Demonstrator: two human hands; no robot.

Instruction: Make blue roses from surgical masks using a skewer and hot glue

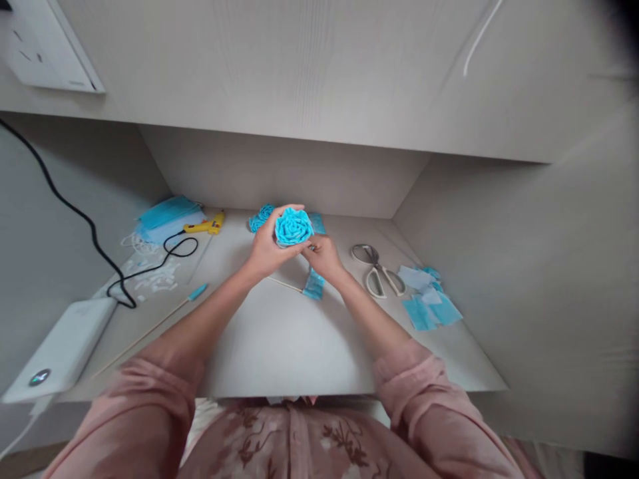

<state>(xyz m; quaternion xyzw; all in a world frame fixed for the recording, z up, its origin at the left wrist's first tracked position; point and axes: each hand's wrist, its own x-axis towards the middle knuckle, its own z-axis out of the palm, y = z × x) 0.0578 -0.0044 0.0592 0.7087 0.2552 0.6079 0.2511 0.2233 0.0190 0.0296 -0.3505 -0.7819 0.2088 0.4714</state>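
A bright blue artificial rose [293,227], its petals folded in a spiral, is held up above the desk. My left hand [264,249] is wrapped around its left side and underside, thumb along the lower edge. At the rose's lower right rim, my right hand [325,256] pinches the edge with its fingertips; the exact bit in the pinch is hidden. Below the hands lies a thin stick [284,284] beside a blue strip [314,286]. Behind my left hand rest more blue rosettes [261,218], partly covered.
Left: a yellow glue gun [204,225], blue face masks [170,214], white scraps [157,276], a blue-tipped stick [164,319] and a white power bank [62,346] with a black cable [64,199]. Right: scissors [378,269] and blue cut pieces [432,307]. A panel [299,80] overhangs the desk.
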